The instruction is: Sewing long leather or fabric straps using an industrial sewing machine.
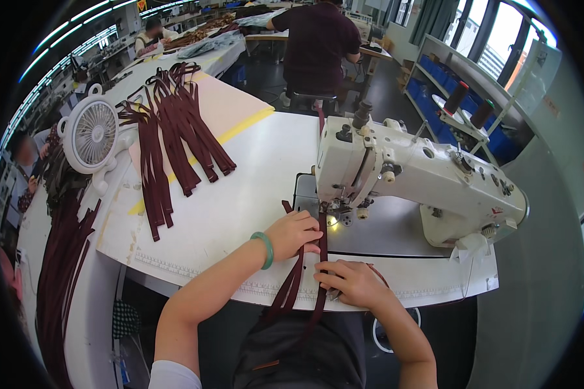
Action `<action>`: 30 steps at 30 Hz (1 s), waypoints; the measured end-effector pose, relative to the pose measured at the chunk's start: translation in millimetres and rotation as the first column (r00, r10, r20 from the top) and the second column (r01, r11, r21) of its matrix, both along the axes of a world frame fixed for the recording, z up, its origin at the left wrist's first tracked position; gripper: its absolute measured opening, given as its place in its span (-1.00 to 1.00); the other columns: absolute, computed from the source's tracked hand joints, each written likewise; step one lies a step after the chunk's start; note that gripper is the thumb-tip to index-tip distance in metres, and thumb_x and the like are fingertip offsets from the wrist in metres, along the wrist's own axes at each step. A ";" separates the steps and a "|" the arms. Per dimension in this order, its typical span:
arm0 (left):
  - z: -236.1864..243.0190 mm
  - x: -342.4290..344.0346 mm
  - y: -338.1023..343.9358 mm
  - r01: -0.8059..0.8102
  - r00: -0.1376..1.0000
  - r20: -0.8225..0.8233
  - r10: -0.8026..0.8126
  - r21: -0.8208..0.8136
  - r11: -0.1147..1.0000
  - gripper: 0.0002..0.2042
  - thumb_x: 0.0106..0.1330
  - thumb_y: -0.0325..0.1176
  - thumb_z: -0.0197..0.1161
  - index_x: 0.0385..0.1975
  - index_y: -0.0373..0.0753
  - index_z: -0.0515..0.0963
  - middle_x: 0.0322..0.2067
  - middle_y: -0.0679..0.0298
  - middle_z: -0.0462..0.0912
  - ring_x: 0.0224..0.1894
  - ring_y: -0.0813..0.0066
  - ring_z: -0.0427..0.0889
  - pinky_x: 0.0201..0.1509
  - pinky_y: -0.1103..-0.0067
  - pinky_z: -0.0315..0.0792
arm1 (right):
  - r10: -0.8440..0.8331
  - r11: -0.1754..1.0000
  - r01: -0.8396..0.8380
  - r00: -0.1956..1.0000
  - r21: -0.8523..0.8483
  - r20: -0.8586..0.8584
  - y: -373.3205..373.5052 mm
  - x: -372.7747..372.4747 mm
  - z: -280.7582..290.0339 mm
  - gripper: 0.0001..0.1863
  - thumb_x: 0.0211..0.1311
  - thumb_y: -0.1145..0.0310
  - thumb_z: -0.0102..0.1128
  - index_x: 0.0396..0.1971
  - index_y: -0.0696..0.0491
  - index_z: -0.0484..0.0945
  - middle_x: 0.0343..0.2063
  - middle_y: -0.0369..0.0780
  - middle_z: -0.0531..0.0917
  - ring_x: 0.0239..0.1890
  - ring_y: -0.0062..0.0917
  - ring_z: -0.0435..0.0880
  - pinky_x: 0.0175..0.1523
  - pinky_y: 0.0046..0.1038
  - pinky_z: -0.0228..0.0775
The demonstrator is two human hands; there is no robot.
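**A:** Picture the view as a clock face. What is on the left?

**B:** At 8 o'clock, long maroon strips (61, 272) trail downward. Between 9 and 10, a small white fan (96, 133) stands by the white table (259, 149). At 10 o'clock, bundles of maroon straps (187, 133) lie on the table, partly over a beige sheet (222, 97) with yellow edging.

**A:** And the hands?

**B:** Just below centre, toward 6 o'clock, the left hand (285, 235) has a green bangle (265, 250) at its wrist. Its fingers are curled over a loose strap (294, 280), tips against the narrow maroon strap (323, 249) beside it; I cannot tell how firmly they grip.

**A:** Where is that narrow strap?

**B:** At 5 o'clock from centre, running from the machine's needle area down past the table's near edge. The right hand (353, 282), also at 5, pinches it lower down.

**A:** Further right?

**B:** A white sewing machine (428, 162) spans 2 to 3 o'clock. Beyond it, at 2, stand two dark thread cones (457, 97).
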State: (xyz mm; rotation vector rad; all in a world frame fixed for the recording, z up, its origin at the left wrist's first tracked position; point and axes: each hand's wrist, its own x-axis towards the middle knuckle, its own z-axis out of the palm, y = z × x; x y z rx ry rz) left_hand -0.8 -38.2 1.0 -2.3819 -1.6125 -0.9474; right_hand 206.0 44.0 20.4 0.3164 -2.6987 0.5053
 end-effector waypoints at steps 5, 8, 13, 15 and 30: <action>-1.5 0.1 -0.4 -0.012 1.000 -0.012 0.012 0.004 1.000 -0.72 -0.08 -0.26 0.31 -0.39 -0.27 0.53 -0.37 0.28 0.47 -0.27 0.36 0.41 -0.20 0.52 0.35 | 0.004 1.000 -0.004 1.000 -0.003 -0.002 0.5 -0.3 -1.1 -0.51 -0.44 0.59 0.20 -0.29 0.02 0.48 -0.17 -0.31 0.51 -0.35 -0.49 0.56 -0.34 -0.46 0.44; -1.7 0.1 -0.5 -0.019 1.000 -0.019 0.018 -0.001 1.000 -0.72 -0.04 -0.22 0.28 -0.38 -0.27 0.53 -0.37 0.29 0.46 -0.24 0.37 0.40 -0.18 0.53 0.32 | 0.005 1.000 -0.005 1.000 -0.005 -0.009 0.5 -1.0 -2.7 -0.53 -0.42 0.57 0.22 -0.30 0.02 0.48 -0.18 -0.30 0.51 -0.36 -0.49 0.55 -0.36 -0.47 0.43; -0.6 0.4 -1.0 -0.022 1.000 -0.017 0.022 0.000 1.000 -0.71 -0.05 -0.22 0.28 -0.37 -0.26 0.53 -0.37 0.29 0.46 -0.24 0.37 0.40 -0.17 0.53 0.32 | 0.002 1.000 -0.002 1.000 0.002 -0.006 0.6 -1.7 -3.8 -0.56 -0.39 0.55 0.25 -0.30 0.02 0.48 -0.19 -0.31 0.51 -0.36 -0.49 0.55 -0.36 -0.47 0.43; -0.6 0.5 -0.5 -0.026 0.999 -0.020 0.026 -0.003 1.000 -0.70 -0.05 -0.22 0.29 -0.37 -0.26 0.53 -0.36 0.29 0.46 -0.24 0.37 0.39 -0.17 0.53 0.33 | 0.001 1.000 0.000 1.000 0.006 -0.017 1.0 -1.5 -4.7 -0.56 -0.38 0.55 0.25 -0.30 0.02 0.48 -0.19 -0.31 0.51 -0.36 -0.49 0.55 -0.35 -0.48 0.43; -4.2 0.3 -0.7 -0.046 0.999 -0.015 0.045 -0.029 0.999 -0.70 -0.03 -0.19 0.27 -0.35 -0.24 0.53 -0.32 0.28 0.45 -0.21 0.36 0.38 -0.13 0.52 0.32 | -0.002 1.000 0.002 1.000 0.019 0.005 1.4 -1.2 -5.6 -0.64 -0.28 0.52 0.24 -0.32 0.02 0.50 -0.21 -0.32 0.53 -0.36 -0.49 0.55 -0.33 -0.48 0.43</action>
